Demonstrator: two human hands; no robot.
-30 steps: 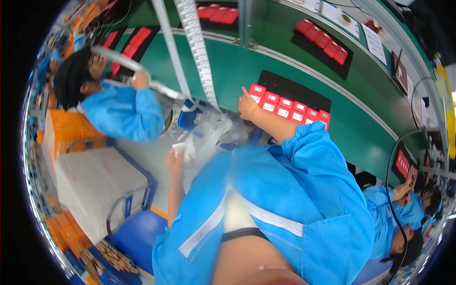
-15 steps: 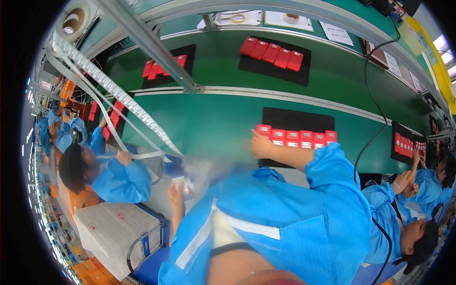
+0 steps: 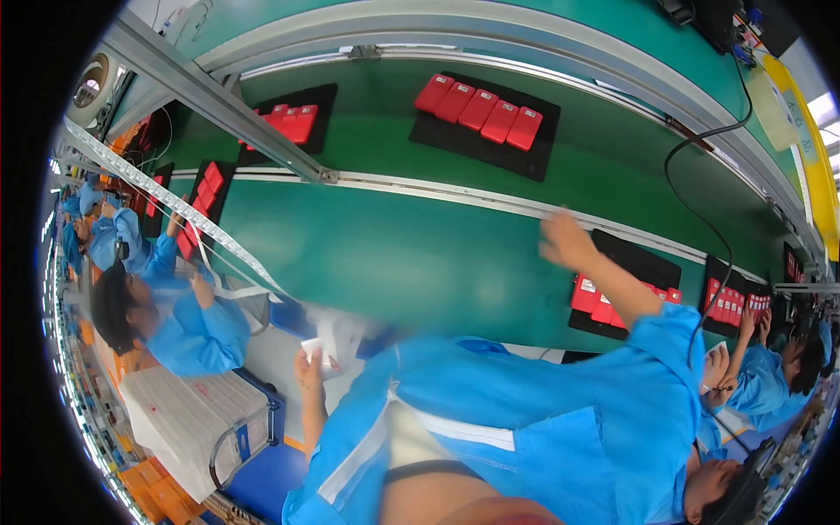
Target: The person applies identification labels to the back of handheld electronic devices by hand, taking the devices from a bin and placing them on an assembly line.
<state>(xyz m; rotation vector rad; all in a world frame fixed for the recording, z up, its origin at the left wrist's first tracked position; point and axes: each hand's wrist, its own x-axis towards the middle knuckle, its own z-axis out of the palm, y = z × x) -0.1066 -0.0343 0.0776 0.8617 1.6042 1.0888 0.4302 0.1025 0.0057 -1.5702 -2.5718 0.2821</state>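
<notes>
My left hand [image 3: 310, 372] is low at the left beside my body, its fingers closed on a small white flat piece [image 3: 312, 349] whose kind I cannot make out. My right hand [image 3: 567, 240] hovers over the green workbench [image 3: 420, 254], fingers apart and somewhat blurred, with nothing visible in them. Just right of it lies a black mat [image 3: 630, 254] bearing several red boxes [image 3: 584, 293] with small white labels. My right forearm hides part of that row.
Beyond a metal rail [image 3: 455, 192], another black mat [image 3: 534, 160] carries red boxes [image 3: 479, 109]. A metal post [image 3: 236, 109] and white strips [image 3: 175, 192] cross the left side. A black cable [image 3: 669, 175] hangs at right. Co-workers in blue [image 3: 188, 328] sit on both sides.
My right hand has left the red boxes and risen toward the rail. The near mat with its boxes now lies farther right and at a slant. My left hand still holds the white piece.
</notes>
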